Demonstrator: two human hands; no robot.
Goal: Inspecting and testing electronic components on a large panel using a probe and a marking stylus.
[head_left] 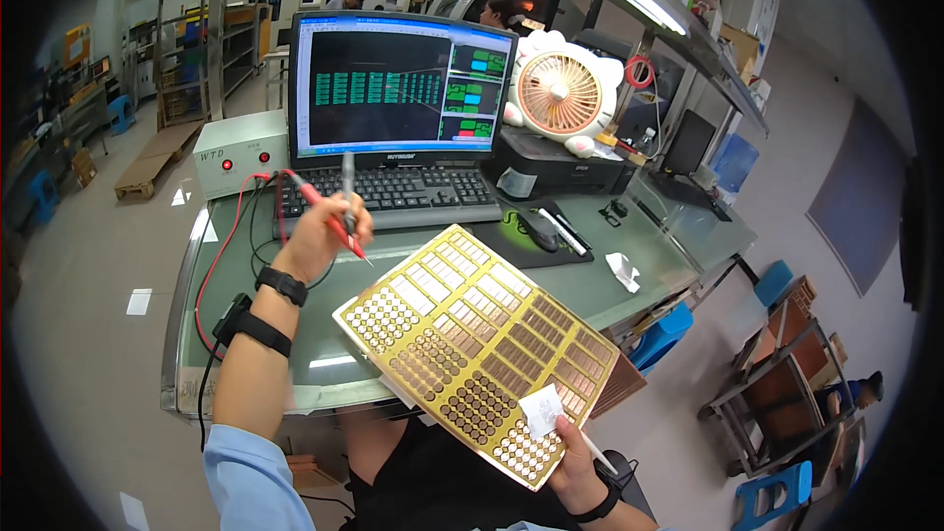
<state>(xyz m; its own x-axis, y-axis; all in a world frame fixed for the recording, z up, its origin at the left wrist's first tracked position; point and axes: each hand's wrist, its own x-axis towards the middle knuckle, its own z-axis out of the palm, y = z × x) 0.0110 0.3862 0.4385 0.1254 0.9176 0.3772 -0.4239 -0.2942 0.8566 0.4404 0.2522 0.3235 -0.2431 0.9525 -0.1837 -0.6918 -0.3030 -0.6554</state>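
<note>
My left hand (320, 236) is closed round a red test probe (339, 228) and a grey pen-like stick (348, 177), just above the desk in front of the keyboard. The probe's metal tip points down toward the panel, apart from it. My right hand (575, 477) grips the lower right corner of a yellow-edged circuit board panel (472, 362), tilted over my lap and the desk edge. Rows of round and rectangular metallic pads cover the panel. A small white paper slip (540, 411) lies on it by my right thumb. Beside that hand a thin white stick (597, 452) pokes out.
Behind the keyboard (393, 192) stands a monitor (393, 88) with green patterns. A white instrument box (239, 152) with a red cable sits left. Mouse (536, 228), printer (560, 165), cat-shaped fan (560, 88) and crumpled tissue (622, 272) are right. Other people work farther off.
</note>
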